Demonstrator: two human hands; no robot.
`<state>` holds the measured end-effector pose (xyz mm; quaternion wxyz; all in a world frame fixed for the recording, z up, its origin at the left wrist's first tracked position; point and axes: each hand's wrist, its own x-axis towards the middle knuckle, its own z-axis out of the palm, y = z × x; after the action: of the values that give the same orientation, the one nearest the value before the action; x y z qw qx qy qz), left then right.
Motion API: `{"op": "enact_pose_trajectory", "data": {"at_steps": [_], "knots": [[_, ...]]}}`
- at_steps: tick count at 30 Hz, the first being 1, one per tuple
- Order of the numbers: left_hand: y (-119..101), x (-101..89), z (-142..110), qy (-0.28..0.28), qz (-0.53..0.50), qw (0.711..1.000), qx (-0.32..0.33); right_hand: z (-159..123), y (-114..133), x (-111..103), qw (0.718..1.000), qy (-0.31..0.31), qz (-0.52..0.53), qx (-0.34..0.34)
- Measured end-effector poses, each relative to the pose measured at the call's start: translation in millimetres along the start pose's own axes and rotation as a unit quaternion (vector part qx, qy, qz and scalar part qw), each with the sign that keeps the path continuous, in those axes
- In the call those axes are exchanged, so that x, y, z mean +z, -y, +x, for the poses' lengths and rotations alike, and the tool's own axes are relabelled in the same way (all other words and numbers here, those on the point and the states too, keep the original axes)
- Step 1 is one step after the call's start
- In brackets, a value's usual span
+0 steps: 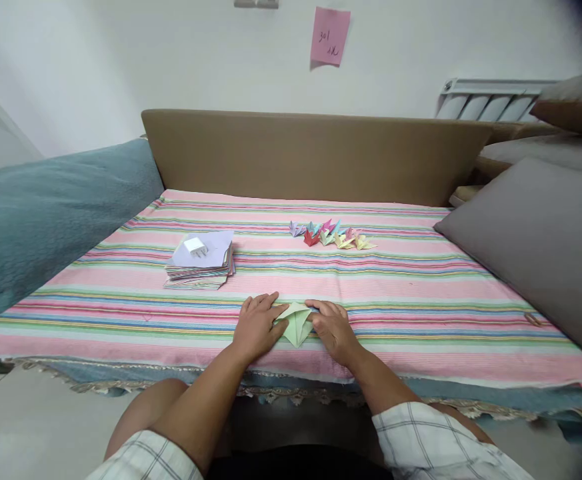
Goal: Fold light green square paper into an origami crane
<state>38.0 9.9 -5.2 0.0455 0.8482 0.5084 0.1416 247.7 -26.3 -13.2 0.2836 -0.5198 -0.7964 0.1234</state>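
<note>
A pale green sheet of origami paper [296, 328], folded into a kite-like shape with a crease down its middle, lies on the striped cloth in front of me. My left hand [258, 329] grips its left corner between thumb and forefinger, the other fingers resting on the cloth. On the opposite side, my right hand [335, 333] pinches the right edge, its fingertips partly hidden behind the paper. Farther back sits a cluster of several small folded paper cranes [327, 235] in red, pink, blue, green, yellow and purple.
To the left stands a stack of paper sheets [199, 273] with a white plug adapter [196, 247] on top. The striped cloth [121, 287] covers the sofa seat. A brown backrest panel [315, 157], a blue armrest [61, 200] and grey cushions [535, 240] border it.
</note>
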Motion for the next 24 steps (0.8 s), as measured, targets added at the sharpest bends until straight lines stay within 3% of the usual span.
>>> {"op": "enact_pose_trajectory", "data": {"at_steps": [15, 24], "knots": [[-1, 1.4, -4, -0.016, 0.013, 0.999, 0.043, 5, -5, 9, 1.000, -0.004, -0.014, 0.015], [-2, 0.1, -6, -0.001, 0.021, 0.997, 0.075, 6, -11, 14, 0.997, -0.058, 0.026, 0.042]]}}
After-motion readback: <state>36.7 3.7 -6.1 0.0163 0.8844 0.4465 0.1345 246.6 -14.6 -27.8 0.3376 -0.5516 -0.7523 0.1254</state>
